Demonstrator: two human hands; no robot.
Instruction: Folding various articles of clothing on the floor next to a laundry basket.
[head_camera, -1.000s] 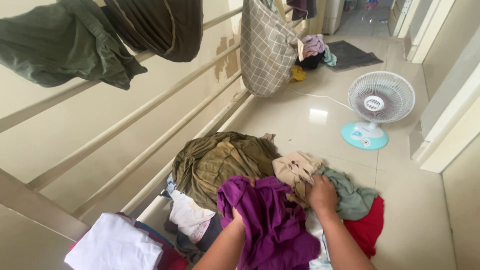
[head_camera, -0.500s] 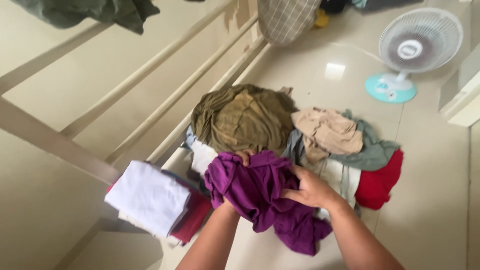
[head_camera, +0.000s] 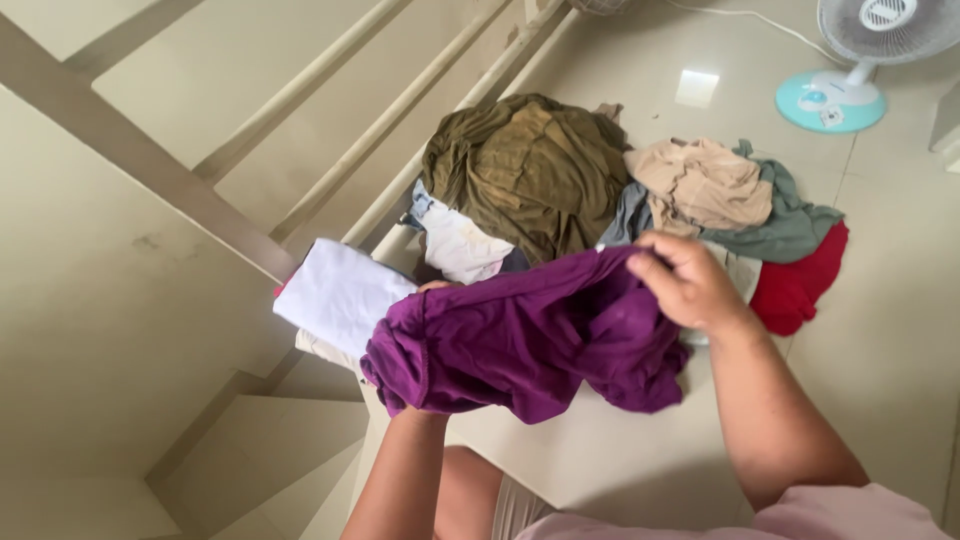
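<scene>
Both my hands hold a purple garment (head_camera: 520, 340) stretched between them above the tiled floor. My right hand (head_camera: 685, 285) pinches its upper right edge. My left hand (head_camera: 425, 300) is mostly hidden inside the cloth at the left end; only a fingertip shows. Just beyond the garment lies a heap of clothes: an olive-brown piece (head_camera: 530, 170), a beige piece (head_camera: 700, 185), a grey-green piece (head_camera: 790, 225), a red piece (head_camera: 800, 285) and a white piece (head_camera: 460, 245).
A stack of folded clothes topped by white cloth (head_camera: 340, 295) lies left of the garment, next to the stair railing (head_camera: 150, 170). Stairs drop away at the left (head_camera: 270, 450). A white fan on a teal base (head_camera: 830, 100) stands on the floor at the top right.
The purple garment has been lifted off the heap and spread out sideways between my hands. My right hand moved to its upper right edge. The view tilted further down.
</scene>
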